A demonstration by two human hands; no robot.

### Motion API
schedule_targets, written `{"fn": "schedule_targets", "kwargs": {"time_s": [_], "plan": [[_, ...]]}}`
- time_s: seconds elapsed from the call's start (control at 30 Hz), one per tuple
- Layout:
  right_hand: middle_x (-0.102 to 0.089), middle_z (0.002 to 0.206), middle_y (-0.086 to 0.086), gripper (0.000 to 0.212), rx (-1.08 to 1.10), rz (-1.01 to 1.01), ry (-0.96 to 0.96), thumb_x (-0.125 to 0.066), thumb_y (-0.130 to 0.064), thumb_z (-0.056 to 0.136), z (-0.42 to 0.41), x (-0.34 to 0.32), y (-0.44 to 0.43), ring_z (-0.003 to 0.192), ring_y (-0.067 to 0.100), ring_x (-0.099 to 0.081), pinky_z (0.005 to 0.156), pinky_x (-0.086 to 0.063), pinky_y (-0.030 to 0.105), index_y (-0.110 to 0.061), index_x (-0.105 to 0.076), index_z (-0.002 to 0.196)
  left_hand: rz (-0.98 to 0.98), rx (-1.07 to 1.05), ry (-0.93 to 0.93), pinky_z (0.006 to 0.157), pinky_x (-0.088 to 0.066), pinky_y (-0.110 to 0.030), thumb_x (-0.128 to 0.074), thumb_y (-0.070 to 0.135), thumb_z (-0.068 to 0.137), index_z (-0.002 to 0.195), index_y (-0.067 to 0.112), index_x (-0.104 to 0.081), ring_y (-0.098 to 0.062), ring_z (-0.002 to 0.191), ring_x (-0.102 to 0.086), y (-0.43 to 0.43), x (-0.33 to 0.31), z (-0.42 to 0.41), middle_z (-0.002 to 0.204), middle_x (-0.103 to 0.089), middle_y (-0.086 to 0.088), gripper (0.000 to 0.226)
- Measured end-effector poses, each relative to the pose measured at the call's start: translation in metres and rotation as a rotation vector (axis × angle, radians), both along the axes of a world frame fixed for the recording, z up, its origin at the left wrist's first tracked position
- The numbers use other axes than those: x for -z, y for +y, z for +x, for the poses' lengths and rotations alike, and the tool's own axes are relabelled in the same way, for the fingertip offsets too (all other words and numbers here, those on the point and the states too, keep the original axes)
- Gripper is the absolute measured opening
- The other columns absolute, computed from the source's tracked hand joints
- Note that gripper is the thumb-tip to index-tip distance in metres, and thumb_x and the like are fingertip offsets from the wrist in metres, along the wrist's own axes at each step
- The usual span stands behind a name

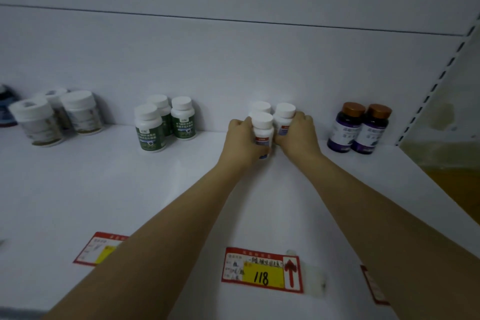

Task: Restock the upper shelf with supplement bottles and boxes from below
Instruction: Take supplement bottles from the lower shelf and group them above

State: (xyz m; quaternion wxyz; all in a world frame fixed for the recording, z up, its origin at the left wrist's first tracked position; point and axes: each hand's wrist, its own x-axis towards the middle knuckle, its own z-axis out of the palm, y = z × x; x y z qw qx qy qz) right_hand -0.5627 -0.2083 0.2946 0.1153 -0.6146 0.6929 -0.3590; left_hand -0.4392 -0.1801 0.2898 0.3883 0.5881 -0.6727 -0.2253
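Firmly, the left hand [240, 141] curled round a smooth cylindrical white bottle [262, 130]. The right hand [298, 132] clasped a twin bottle [284, 118] at two o'clock.

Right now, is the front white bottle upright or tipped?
Upright: front white bottle, cap on top, held by the left hand.

The yellow field of the red price tag [262, 270] on the shelf edge reads "118"

Loads of bare shelf [117, 189] nearer than both hands. Open gap left of the left hand [241, 139] before the green-label bottles [150, 132], tighter one right of the right hand [298, 132] before the purple bottles [368, 130]. Between them the white bottles [262, 125] fill the space; back wall [233, 65] probably just behind.
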Motion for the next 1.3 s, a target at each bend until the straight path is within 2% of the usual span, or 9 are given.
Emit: {"fn": "schedule_targets", "kwargs": {"time_s": [0.1,0.2,0.33,0.47,0.57,0.67,0.8,1.13,1.3], "plan": [[-0.049,0.128,0.018,0.059,-0.027,0.011,0.017,-0.072,-0.024,0.080,-0.002,0.001,0.000,0.116,0.031,-0.050,0.097,-0.042,0.034,-0.002,-0.046,0.128,0.011,-0.032,0.000,0.075,-0.043,-0.024,-0.077,0.007,0.066,0.109,0.003,-0.059,-0.030,0.105,-0.057,-0.001,0.001,-0.003,0.111,-0.058,-0.019,0.046],[-0.050,0.126,0.019,0.064,-0.040,0.064,0.045,-0.074,-0.028,0.078,-0.006,0.002,0.003,0.116,0.030,-0.049,0.094,-0.042,0.032,0.001,-0.046,0.127,0.088,-0.080,-0.003,0.081,-0.052,-0.034,-0.078,0.009,0.065,0.107,0.001,-0.059,-0.031,0.105,-0.057,-0.001,-0.001,-0.005,0.108,-0.062,-0.018,0.048],[-0.049,0.127,0.021,0.066,-0.039,0.167,0.043,-0.077,-0.026,0.075,-0.019,0.003,0.016,0.114,0.034,-0.053,0.090,-0.047,0.036,0.005,-0.045,0.124,0.204,-0.118,-0.038,0.082,-0.051,-0.033,-0.083,0.019,0.062,0.114,0.002,-0.053,-0.030,0.104,-0.058,0.006,-0.008,-0.003,0.120,-0.054,-0.017,0.062],[-0.047,0.130,0.020,0.057,-0.087,0.273,0.208,-0.067,-0.030,0.084,-0.037,-0.005,0.035,0.116,0.035,-0.051,0.089,-0.046,0.036,0.000,-0.044,0.128,0.281,-0.121,-0.293,0.087,-0.045,-0.034,-0.078,0.028,0.073,0.123,0.002,-0.047,-0.034,0.113,-0.052,0.020,-0.018,0.001,0.130,-0.042,-0.019,0.064],[-0.048,0.134,0.018,0.061,-0.210,0.287,0.330,-0.059,-0.038,0.089,-0.046,-0.014,0.059,0.119,0.033,-0.050,0.095,-0.046,0.037,-0.006,-0.040,0.138,0.273,-0.117,-0.479,0.093,-0.043,-0.035,-0.072,0.030,0.078,0.122,0.001,-0.052,-0.036,0.117,-0.050,0.036,-0.028,0.012,0.131,-0.047,-0.021,0.056],[-0.047,0.137,0.016,0.059,-0.269,0.291,0.470,-0.053,-0.044,0.091,-0.051,-0.024,0.091,0.124,0.033,-0.046,0.101,-0.043,0.040,-0.011,-0.041,0.140,0.253,-0.096,-0.553,0.093,-0.043,-0.034,-0.066,0.030,0.085,0.124,-0.001,-0.054,-0.033,0.118,-0.052,0.059,-0.041,0.027,0.130,-0.054,-0.019,0.051],[-0.047,0.136,0.015,0.056,-0.260,0.318,0.612,-0.051,-0.045,0.092,-0.041,-0.045,0.140,0.122,0.032,-0.049,0.100,-0.045,0.041,-0.013,-0.046,0.138,0.263,-0.047,-0.624,0.092,-0.045,-0.035,-0.066,0.032,0.086,0.126,0.000,-0.053,-0.031,0.113,-0.055,0.103,-0.057,0.053,0.128,-0.056,-0.017,0.053],[-0.047,0.137,0.013,0.055,-0.103,0.299,0.662,-0.050,-0.047,0.092,0.020,-0.054,0.295,0.122,0.031,-0.047,0.099,-0.043,0.041,-0.016,-0.045,0.138,0.140,0.104,-0.577,0.095,-0.041,-0.034,-0.065,0.032,0.087,0.130,0.001,-0.049,-0.030,0.117,-0.052,0.233,-0.064,0.118,0.132,-0.053,-0.016,0.055],[-0.050,0.129,0.014,0.050,-0.038,0.320,0.645,-0.051,-0.042,0.091,0.043,-0.038,0.376,0.116,0.031,-0.049,0.094,-0.045,0.040,-0.014,-0.049,0.133,0.049,0.193,-0.503,0.099,-0.041,-0.037,-0.065,0.032,0.086,0.134,0.007,-0.047,-0.031,0.119,-0.051,0.291,-0.044,0.141,0.135,-0.052,-0.015,0.057]]}}
